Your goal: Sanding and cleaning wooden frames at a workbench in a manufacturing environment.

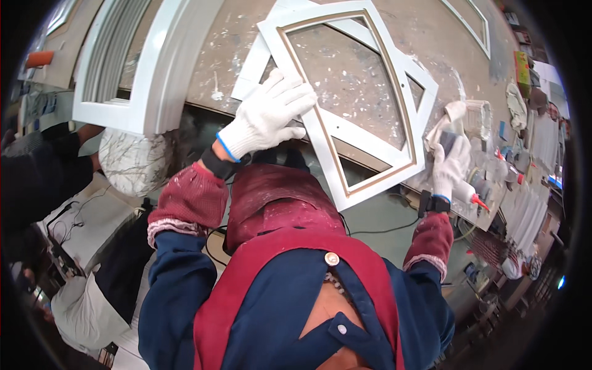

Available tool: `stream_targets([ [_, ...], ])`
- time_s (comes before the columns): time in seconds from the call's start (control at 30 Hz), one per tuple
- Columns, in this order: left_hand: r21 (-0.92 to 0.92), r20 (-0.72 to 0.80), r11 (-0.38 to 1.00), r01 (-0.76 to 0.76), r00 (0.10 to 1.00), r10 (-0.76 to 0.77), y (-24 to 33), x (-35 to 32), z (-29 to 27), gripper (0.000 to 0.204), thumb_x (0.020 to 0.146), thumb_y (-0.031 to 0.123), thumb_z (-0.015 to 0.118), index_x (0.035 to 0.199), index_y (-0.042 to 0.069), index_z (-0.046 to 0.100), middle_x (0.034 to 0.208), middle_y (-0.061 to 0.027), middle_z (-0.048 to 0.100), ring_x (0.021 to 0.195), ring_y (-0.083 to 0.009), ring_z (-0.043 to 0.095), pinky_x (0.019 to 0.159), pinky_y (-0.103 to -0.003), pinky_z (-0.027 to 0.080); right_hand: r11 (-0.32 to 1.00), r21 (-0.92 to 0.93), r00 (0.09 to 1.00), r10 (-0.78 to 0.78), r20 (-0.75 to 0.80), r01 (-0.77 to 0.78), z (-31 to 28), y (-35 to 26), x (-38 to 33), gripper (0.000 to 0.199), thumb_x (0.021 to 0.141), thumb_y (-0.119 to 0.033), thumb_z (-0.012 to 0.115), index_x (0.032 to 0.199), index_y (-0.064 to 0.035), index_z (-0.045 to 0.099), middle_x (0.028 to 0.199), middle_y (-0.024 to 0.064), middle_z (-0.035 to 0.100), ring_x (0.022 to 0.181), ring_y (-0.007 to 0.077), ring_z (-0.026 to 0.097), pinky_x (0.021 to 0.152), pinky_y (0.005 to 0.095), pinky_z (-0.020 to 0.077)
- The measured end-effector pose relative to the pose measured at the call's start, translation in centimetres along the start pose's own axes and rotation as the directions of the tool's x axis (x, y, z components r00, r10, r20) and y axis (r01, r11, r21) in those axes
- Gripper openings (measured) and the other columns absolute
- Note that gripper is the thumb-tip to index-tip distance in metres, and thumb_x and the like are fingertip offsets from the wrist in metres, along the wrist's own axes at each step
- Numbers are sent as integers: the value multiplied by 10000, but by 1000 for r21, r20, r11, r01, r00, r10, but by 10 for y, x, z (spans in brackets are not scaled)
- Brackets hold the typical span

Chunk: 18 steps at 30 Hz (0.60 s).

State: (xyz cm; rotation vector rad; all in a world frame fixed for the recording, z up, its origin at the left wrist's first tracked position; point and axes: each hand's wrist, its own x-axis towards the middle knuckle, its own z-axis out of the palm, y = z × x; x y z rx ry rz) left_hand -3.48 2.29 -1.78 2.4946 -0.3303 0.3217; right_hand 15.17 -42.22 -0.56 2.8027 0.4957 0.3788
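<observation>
A white frame (pixel 377 179) with a brown inner groove lies slantwise over another white frame (pixel 361 128) and juts past the table's near edge. My left hand (pixel 271 114), in a white knit glove, holds the upper frame's left bar, its fingers on top and the thumb lower at the edge. To the right of the frames, my gloved right hand (pixel 450 169) is closed around a dark grey block (pixel 453 126), whose exact kind I cannot make out. A whitish cloth (pixel 453 112) lies just beyond that hand. Beside its wrist is a white squeeze bottle (pixel 464 191) with a red tip.
A stack of white frames (pixel 163 68) stands at the left, above a round wrapped bundle (pixel 132 160). Another person's dark sleeve (pixel 46 160) shows at far left. The paint-spotted tabletop (pixel 237 24) extends behind the frames. A cable (pixel 385 230) hangs below the table edge.
</observation>
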Motion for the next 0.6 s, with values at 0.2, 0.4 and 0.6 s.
stream_targets([
  [0.2, -123, -93, 974, 191, 975, -203, 14, -55, -22, 372, 783, 132, 787, 1112, 23, 652, 1091, -139, 665, 1067, -336, 626, 942, -431, 497, 651, 676, 927, -350, -138, 346, -102, -108, -58, 710, 827, -233, 807, 1428, 14, 521, 1422, 223, 551, 1323, 372, 528, 1124, 439, 403],
  [0.4, -272, -187, 925, 265, 928, -321, 14, -86, -10, 232, 834, 82, 751, 1039, -3, 685, 1008, -130, 699, 980, -306, 675, 910, -386, 527, 636, 609, 751, -653, 96, 475, -97, -181, -122, 951, 605, -279, 889, 1393, 27, 454, 1231, 192, 603, 1088, 370, 589, 980, 486, 413],
  [0.6, -318, -116, 911, 261, 943, -311, 25, -85, -8, 168, 862, 176, 739, 981, 67, 694, 883, -100, 682, 870, -291, 661, 803, -372, 530, 685, 650, 851, -514, 109, 330, -94, -198, -123, 862, 651, -122, 801, 1409, 40, 426, 1039, 153, 624, 934, 352, 575, 896, 485, 412],
])
